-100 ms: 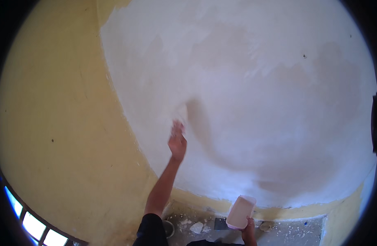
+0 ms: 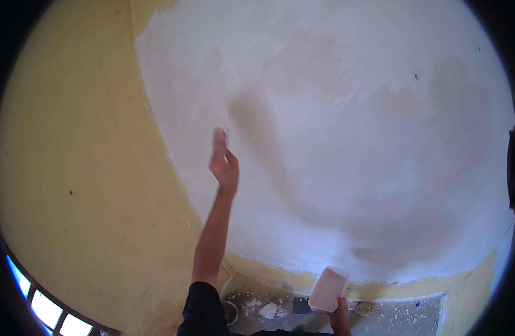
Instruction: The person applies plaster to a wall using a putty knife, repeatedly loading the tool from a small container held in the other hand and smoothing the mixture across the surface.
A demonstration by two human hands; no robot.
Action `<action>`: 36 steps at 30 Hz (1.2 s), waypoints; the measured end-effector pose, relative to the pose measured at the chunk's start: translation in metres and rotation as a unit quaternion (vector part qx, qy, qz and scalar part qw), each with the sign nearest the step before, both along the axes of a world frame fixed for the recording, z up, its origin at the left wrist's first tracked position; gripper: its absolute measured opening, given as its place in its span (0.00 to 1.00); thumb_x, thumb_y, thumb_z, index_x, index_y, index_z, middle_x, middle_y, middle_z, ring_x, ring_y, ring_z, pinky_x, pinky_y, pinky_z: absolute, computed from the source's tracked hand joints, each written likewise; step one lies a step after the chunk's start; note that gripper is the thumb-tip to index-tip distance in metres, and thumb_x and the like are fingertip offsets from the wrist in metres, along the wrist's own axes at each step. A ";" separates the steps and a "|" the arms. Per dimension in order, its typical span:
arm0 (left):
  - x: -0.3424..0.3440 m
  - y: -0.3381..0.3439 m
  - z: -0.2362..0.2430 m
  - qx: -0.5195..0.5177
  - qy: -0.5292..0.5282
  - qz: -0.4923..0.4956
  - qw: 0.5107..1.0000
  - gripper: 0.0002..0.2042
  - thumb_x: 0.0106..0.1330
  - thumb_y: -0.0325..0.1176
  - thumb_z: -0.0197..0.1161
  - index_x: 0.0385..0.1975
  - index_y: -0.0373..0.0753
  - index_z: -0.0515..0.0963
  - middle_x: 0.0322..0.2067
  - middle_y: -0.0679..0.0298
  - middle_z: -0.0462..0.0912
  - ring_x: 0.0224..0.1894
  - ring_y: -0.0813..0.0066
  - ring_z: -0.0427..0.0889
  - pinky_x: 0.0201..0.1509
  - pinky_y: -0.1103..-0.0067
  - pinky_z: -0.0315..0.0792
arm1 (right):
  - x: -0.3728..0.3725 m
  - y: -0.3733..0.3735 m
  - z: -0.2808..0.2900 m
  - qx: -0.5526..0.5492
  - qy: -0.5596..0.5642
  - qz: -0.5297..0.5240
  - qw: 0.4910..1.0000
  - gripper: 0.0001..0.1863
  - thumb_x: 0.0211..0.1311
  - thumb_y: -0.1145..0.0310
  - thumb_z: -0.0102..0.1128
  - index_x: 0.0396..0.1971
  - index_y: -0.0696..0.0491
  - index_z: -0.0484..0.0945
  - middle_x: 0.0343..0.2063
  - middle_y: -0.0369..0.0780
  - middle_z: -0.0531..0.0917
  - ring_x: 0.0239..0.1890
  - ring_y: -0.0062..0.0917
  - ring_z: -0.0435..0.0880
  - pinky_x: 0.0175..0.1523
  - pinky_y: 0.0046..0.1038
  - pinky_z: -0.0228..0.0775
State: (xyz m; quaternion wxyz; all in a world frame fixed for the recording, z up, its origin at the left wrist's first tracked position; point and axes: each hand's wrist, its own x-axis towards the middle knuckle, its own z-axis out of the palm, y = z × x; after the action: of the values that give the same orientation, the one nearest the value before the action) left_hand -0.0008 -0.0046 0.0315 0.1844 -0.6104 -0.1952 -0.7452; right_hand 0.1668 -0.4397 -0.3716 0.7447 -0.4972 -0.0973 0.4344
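My left hand [image 2: 224, 165] is raised to the white-coated wall [image 2: 336, 134], its arm stretched up and the dark sleeve at the elbow. Its fingers are closed and smeared by motion. Whitish smears show on the fingertips, and whatever they hold is too blurred to make out. Lower right, my right hand [image 2: 339, 315] grips the near end of a pale pink rectangular tray [image 2: 326, 291], thumb over the rim. The tray is tilted, and a smooth pale layer seems to cover its inside. The white coat has damp-looking greyish patches.
Bare yellow wall [image 2: 72, 140] borders the white coat on the left. Below, the floor [image 2: 403, 319] is spattered white, with a bucket [image 2: 230, 312], a white lump [image 2: 268, 311] and a stone-like piece [image 2: 364, 308]. Bright window panes [image 2: 47, 308] show lower left; a dark object [image 2: 514, 168] sits far right.
My left hand has moved up and a little left across the white wall, its shadow going with it. The right hand and the tray have stayed in place.
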 end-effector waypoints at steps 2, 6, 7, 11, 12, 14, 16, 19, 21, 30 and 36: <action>-0.003 0.003 0.040 -0.012 0.019 0.002 1.000 0.22 0.59 0.14 0.53 0.55 0.34 0.74 0.53 0.48 0.77 0.58 0.52 0.75 0.58 0.68 0.73 | -0.031 -0.019 -0.020 -0.010 0.075 -0.041 0.996 0.20 0.67 0.58 0.45 0.53 0.53 0.65 0.46 0.42 0.75 0.50 0.35 0.79 0.47 0.39 0.77; -0.013 0.040 0.028 -0.038 0.003 -0.007 0.999 0.20 0.61 0.15 0.50 0.53 0.36 0.77 0.52 0.51 0.79 0.57 0.56 0.76 0.58 0.70 0.73 | -0.027 -0.009 -0.080 -0.023 -0.023 -0.072 0.997 0.19 0.67 0.58 0.45 0.52 0.53 0.66 0.46 0.42 0.75 0.50 0.33 0.79 0.48 0.39 0.77; -0.016 0.042 -0.014 -0.042 0.028 -0.014 0.999 0.21 0.61 0.16 0.50 0.53 0.37 0.76 0.52 0.52 0.79 0.57 0.57 0.76 0.57 0.70 0.73 | -0.065 -0.022 -0.100 -0.024 -0.003 -0.089 0.996 0.19 0.67 0.58 0.45 0.52 0.54 0.66 0.46 0.42 0.75 0.50 0.33 0.79 0.49 0.39 0.77; 0.000 0.037 -0.045 -0.005 0.119 0.088 0.989 0.29 0.57 0.18 0.52 0.62 0.43 0.70 0.60 0.53 0.72 0.62 0.56 0.71 0.57 0.68 0.74 | -0.074 -0.001 -0.060 0.009 0.000 -0.063 0.998 0.20 0.68 0.57 0.43 0.52 0.54 0.67 0.46 0.42 0.76 0.51 0.33 0.78 0.50 0.37 0.76; 0.022 0.023 -0.066 -0.011 0.144 0.055 0.988 0.29 0.53 0.15 0.56 0.60 0.40 0.71 0.60 0.50 0.71 0.62 0.52 0.71 0.62 0.65 0.71 | -0.065 0.000 -0.053 0.011 0.003 -0.068 0.998 0.20 0.68 0.57 0.43 0.52 0.54 0.67 0.46 0.42 0.76 0.51 0.33 0.78 0.50 0.37 0.76; 0.043 0.009 -0.118 0.000 0.184 0.024 0.983 0.29 0.53 0.15 0.55 0.59 0.37 0.71 0.60 0.50 0.71 0.63 0.51 0.70 0.65 0.63 0.67 | -0.058 0.006 -0.043 0.045 0.071 -0.090 0.992 0.19 0.65 0.63 0.50 0.52 0.56 0.67 0.44 0.43 0.76 0.49 0.34 0.78 0.50 0.37 0.76; 0.048 -0.009 -0.179 -0.020 0.249 0.011 0.968 0.29 0.52 0.16 0.54 0.59 0.36 0.71 0.60 0.49 0.71 0.64 0.50 0.69 0.67 0.60 0.64 | -0.062 0.000 -0.021 0.014 -0.005 -0.068 0.998 0.19 0.62 0.68 0.53 0.52 0.57 0.67 0.44 0.44 0.76 0.48 0.34 0.78 0.50 0.38 0.75; 0.040 -0.041 -0.247 -0.067 0.303 -0.028 0.950 0.30 0.50 0.16 0.54 0.58 0.37 0.72 0.60 0.49 0.71 0.64 0.50 0.68 0.67 0.60 0.64 | -0.066 -0.003 0.002 -0.001 -0.068 -0.050 0.996 0.22 0.56 0.77 0.59 0.52 0.60 0.67 0.44 0.46 0.75 0.48 0.34 0.77 0.51 0.39 0.74; 0.025 -0.073 -0.273 -0.100 0.298 -0.045 0.948 0.29 0.52 0.16 0.54 0.58 0.37 0.72 0.58 0.49 0.73 0.60 0.52 0.73 0.64 0.62 0.68 | -0.067 -0.006 0.012 0.008 -0.052 -0.052 0.997 0.24 0.53 0.80 0.60 0.51 0.61 0.66 0.44 0.47 0.74 0.47 0.34 0.76 0.51 0.40 0.73; 0.001 -0.224 -0.252 -0.594 0.202 -0.309 0.715 0.06 0.65 0.28 0.58 0.35 0.32 0.75 0.22 0.47 0.78 0.19 0.64 0.75 0.26 0.75 0.70 | -0.041 -0.001 0.015 -0.032 0.038 -0.033 0.998 0.25 0.65 0.60 0.49 0.58 0.58 0.63 0.47 0.43 0.75 0.45 0.30 0.81 0.44 0.31 0.77; 0.013 -0.270 -0.291 -0.557 0.383 -0.256 0.691 0.08 0.64 0.30 0.53 0.35 0.32 0.76 0.26 0.46 0.82 0.28 0.55 0.84 0.34 0.62 0.76 | -0.037 0.019 0.007 -0.004 -0.015 0.037 0.999 0.25 0.66 0.61 0.49 0.58 0.60 0.65 0.48 0.43 0.76 0.46 0.28 0.80 0.46 0.31 0.76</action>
State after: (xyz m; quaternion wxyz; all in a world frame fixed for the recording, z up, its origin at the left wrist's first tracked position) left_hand 0.0125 -0.2744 -0.2596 -0.3281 -0.8602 -0.3229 -0.2194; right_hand 0.1300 -0.4207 -0.3643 0.7248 -0.5026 -0.1245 0.4544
